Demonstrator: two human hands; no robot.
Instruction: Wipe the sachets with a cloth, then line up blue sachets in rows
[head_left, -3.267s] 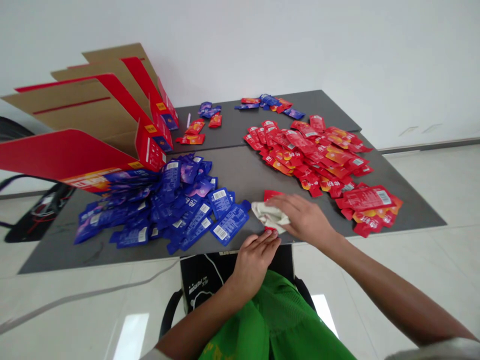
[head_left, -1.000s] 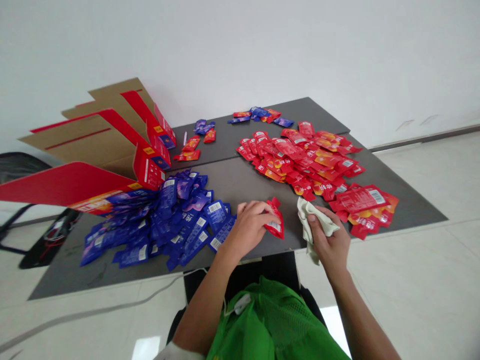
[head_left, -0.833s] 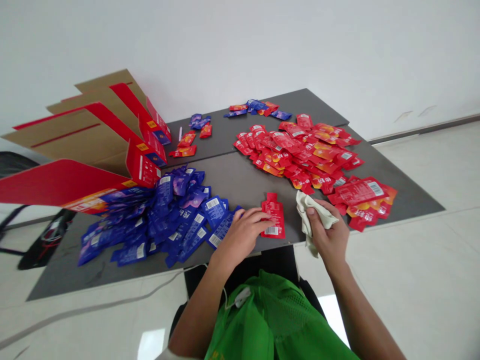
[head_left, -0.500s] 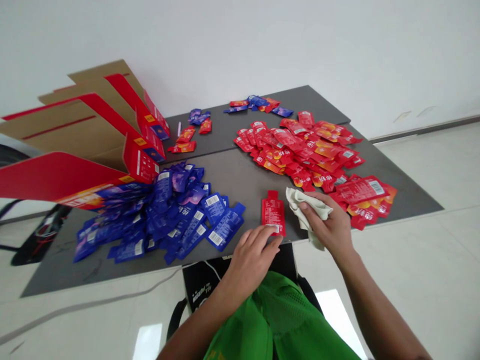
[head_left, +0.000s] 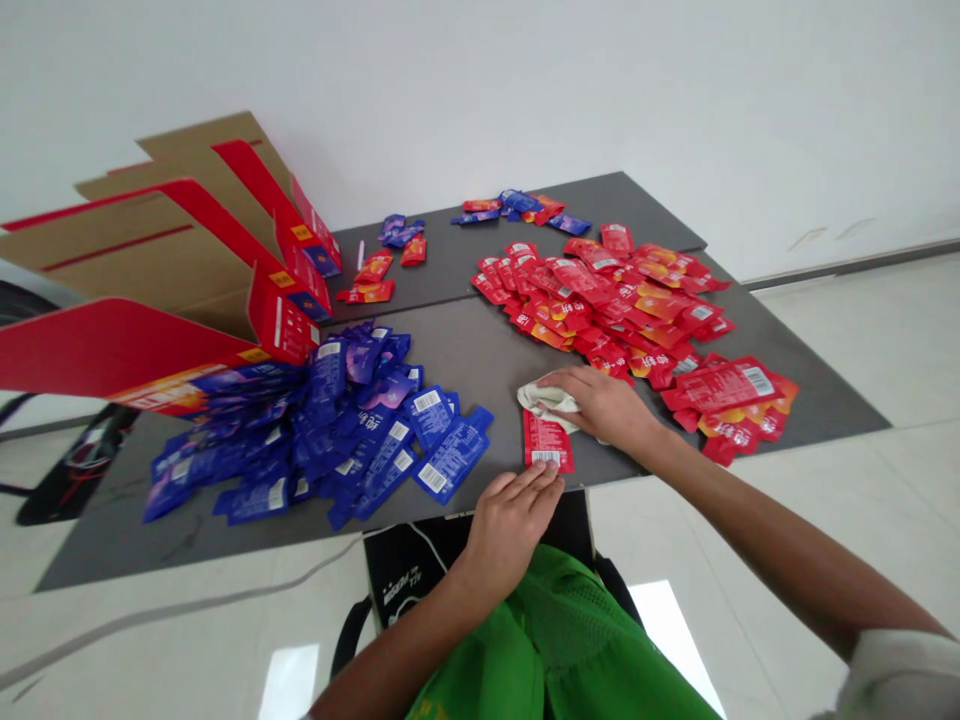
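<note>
A single red sachet (head_left: 546, 442) lies flat near the front edge of the grey table (head_left: 480, 350). My left hand (head_left: 516, 510) rests with straight fingers on the sachet's near end, pinning it down. My right hand (head_left: 604, 405) presses a crumpled pale cloth (head_left: 546, 397) onto the sachet's far end, fingers curled over the cloth. A heap of blue sachets (head_left: 330, 420) lies to the left and a heap of red sachets (head_left: 630, 320) to the right.
Open red and brown cardboard cartons (head_left: 172, 270) stand at the table's left side, one spilling blue sachets. Small mixed groups of sachets (head_left: 525, 208) lie at the far edge. My green garment (head_left: 555, 650) shows below, with pale floor around the table.
The red sachet went from my left hand to lying flat on the table. My left fingers slid to its near end. My right hand carried the cloth left onto the sachet.
</note>
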